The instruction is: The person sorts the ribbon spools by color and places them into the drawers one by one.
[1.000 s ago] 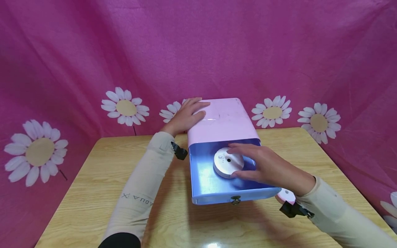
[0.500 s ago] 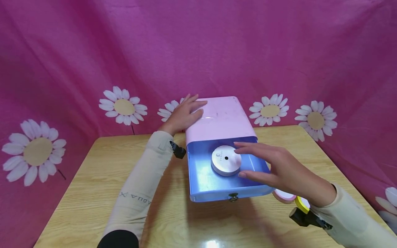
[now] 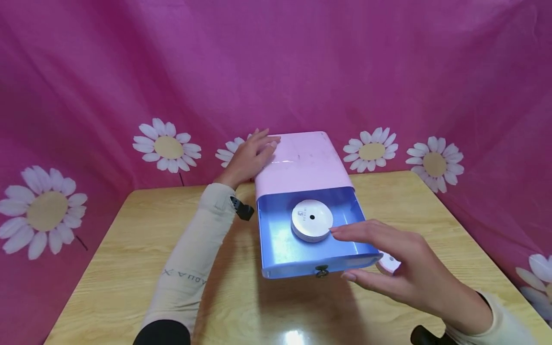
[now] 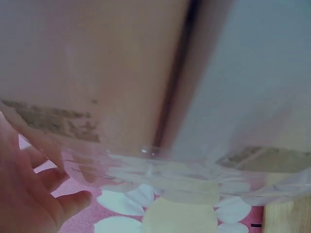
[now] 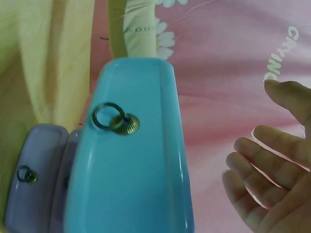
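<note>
A pink drawer cabinet [image 3: 304, 160] stands on the table with its blue drawer [image 3: 280, 251] pulled out. Inside the drawer lies a white ribbon spool [image 3: 311, 218], flat, with a dark centre hole and faint print on top. My left hand [image 3: 247, 160] rests on the cabinet's upper left edge, its fingers spread over the top. In front of the drawer's right corner is my right hand [image 3: 411, 268], holding nothing, with thumb and fingers apart. Its index finger overlaps the drawer in the head view. A metal ring pull [image 5: 115, 118] hangs on the drawer front.
Another spool [image 3: 388, 263], partly hidden behind my right hand, lies on the wooden table [image 3: 172, 239] right of the drawer. In the right wrist view, a purple drawer [image 5: 36, 184] with its own ring pull shows. A pink flowered cloth [image 3: 276, 72] hangs behind.
My right hand has drawn back from the spool toward the front right, its fingers now apart from it. The spool stays in the drawer. My left hand keeps its place on the cabinet.
</note>
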Action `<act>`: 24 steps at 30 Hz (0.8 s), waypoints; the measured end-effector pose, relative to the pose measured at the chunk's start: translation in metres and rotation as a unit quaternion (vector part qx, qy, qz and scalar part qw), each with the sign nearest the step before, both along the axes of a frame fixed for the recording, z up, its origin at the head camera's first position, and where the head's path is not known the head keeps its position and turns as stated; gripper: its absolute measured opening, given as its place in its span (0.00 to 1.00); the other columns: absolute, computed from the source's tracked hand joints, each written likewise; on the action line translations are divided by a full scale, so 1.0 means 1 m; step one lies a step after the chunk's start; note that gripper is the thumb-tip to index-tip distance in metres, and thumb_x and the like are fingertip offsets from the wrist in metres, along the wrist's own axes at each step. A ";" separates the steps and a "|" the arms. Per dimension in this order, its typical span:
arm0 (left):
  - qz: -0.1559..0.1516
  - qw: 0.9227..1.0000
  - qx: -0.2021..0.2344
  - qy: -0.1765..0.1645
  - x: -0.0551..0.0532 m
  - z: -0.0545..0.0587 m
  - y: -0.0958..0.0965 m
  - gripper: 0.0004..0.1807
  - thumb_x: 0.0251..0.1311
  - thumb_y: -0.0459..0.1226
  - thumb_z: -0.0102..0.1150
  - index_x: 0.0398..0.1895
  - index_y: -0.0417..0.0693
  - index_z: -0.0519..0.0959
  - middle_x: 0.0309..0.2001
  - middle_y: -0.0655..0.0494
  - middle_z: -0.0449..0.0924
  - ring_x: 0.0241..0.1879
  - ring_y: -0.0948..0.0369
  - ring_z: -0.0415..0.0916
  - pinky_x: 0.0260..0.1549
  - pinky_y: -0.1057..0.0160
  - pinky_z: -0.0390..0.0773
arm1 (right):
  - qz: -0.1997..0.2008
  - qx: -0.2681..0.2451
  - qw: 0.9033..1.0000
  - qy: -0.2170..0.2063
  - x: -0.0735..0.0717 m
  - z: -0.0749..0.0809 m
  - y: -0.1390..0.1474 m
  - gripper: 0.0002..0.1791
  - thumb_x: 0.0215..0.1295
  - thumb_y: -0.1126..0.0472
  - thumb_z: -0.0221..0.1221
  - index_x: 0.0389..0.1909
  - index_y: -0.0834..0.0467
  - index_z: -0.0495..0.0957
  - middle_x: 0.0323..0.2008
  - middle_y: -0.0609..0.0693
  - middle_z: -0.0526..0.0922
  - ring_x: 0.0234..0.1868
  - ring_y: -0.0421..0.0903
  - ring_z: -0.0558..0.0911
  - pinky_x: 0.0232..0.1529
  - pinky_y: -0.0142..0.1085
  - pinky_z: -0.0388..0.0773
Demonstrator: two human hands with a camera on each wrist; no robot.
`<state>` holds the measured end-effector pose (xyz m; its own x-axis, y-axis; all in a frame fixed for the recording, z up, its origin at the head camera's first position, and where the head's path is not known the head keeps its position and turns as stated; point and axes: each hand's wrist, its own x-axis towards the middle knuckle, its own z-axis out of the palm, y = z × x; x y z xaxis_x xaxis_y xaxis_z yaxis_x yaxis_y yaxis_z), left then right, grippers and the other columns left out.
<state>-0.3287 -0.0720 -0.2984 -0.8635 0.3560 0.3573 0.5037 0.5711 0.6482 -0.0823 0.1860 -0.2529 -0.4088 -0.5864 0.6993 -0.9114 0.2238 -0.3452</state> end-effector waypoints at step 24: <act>-0.047 0.996 -0.043 0.058 -0.002 -0.003 0.001 0.25 0.65 0.56 0.30 0.58 0.64 0.71 0.66 0.63 0.56 0.69 0.61 0.36 0.63 0.47 0.39 | -0.055 -0.029 0.992 -0.109 0.022 -0.048 0.002 0.21 0.40 0.71 0.68 0.39 0.55 0.79 0.32 0.41 0.82 0.29 0.34 0.77 0.22 0.22 0.69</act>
<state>-0.3305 -0.0710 -0.3017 -0.7799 0.4670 0.4167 0.6258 0.5687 0.5338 -0.0606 0.1883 -0.3014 -0.6131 -0.4920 0.6181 -0.7849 0.2913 -0.5468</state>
